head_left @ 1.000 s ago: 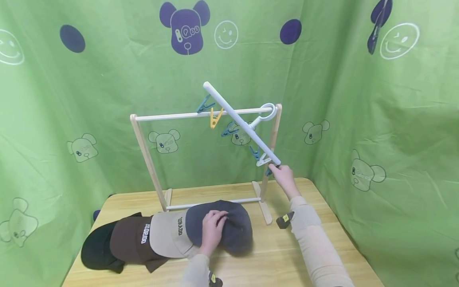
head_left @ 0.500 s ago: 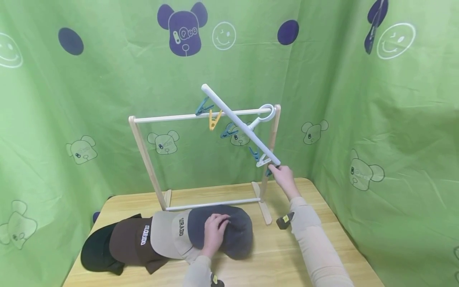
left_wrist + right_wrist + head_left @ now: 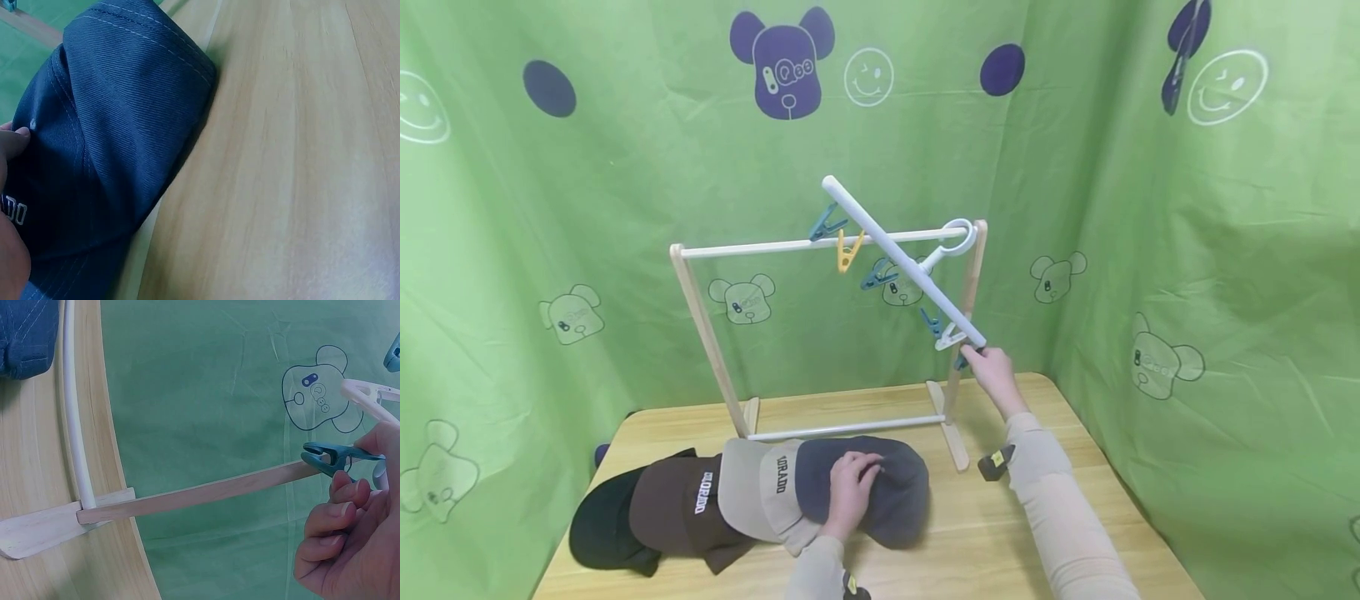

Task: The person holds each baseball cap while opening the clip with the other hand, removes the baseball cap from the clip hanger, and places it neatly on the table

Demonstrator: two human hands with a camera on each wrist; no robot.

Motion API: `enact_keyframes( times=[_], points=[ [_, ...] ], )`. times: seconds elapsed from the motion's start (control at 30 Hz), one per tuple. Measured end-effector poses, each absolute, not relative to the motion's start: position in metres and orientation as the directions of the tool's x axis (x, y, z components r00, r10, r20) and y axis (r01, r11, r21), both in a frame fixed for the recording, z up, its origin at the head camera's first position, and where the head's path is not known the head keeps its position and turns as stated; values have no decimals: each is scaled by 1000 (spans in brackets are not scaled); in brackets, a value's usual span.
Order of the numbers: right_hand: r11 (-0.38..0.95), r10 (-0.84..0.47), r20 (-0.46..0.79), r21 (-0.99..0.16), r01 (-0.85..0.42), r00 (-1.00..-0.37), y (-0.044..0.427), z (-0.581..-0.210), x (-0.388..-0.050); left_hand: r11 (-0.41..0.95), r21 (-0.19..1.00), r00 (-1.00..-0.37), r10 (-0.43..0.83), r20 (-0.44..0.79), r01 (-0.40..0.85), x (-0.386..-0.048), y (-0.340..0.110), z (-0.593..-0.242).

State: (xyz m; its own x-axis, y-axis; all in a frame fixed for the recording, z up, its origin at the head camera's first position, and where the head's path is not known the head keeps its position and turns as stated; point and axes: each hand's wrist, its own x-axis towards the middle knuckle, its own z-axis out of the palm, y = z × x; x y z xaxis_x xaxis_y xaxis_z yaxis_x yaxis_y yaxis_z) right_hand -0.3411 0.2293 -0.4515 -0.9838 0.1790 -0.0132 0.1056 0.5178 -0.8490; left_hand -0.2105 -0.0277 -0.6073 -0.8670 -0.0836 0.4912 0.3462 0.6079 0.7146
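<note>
My left hand [image 3: 852,493] pinches the crown of a navy cap [image 3: 901,493], the rightmost in a row of overlapping caps on the table. In the left wrist view, the thumb [image 3: 14,142] lies on the navy fabric beside white letters. My right hand [image 3: 995,375] pinches a teal clothespin [image 3: 331,456] at the near end of a white bar hanger [image 3: 898,254]. That hanger hooks by its ring over the top rail of a small wooden rack [image 3: 737,246], turned at a slant. Teal, yellow and white clothespins dangle along it; the clothespin in my fingers shows parted jaws in the right wrist view.
Left of the navy cap lie a beige cap [image 3: 747,483], a brown cap [image 3: 666,504] and a black cap [image 3: 601,521]. The rack's feet stand on the wooden table [image 3: 1000,533] behind them. Green printed curtains [image 3: 1150,208] enclose the back and sides.
My left hand has shifted slightly right and nearer with the navy cap, and the lower rail shows more behind it. My right hand holds the clothespin in almost the same spot.
</note>
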Motion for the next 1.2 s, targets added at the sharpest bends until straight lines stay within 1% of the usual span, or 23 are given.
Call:
enact_keyframes(
  times=[0.37, 0.6, 0.8, 1.03, 1.2],
  points=[
    [523, 184, -8, -846, 104, -983, 228, -451, -339, 627, 686, -872, -23, 489, 368, -214, -30, -615],
    [518, 178, -9, -850, 101, -984, 228, -448, -336, 682, 622, -855, 8, 519, 384, -215, -30, -619],
    [511, 177, -10, -854, 101, -984, 228, -449, -336, 719, 594, -874, 37, 485, 360, -217, -30, -626],
    [507, 168, -15, -856, 99, -986, 229, -450, -336, 720, 614, -907, 51, 419, 324, -219, -32, -630],
    [520, 173, 8, -850, 85, -985, 229, -451, -338, 730, 607, -914, 61, 401, 314, -221, -34, -631]
  ],
)
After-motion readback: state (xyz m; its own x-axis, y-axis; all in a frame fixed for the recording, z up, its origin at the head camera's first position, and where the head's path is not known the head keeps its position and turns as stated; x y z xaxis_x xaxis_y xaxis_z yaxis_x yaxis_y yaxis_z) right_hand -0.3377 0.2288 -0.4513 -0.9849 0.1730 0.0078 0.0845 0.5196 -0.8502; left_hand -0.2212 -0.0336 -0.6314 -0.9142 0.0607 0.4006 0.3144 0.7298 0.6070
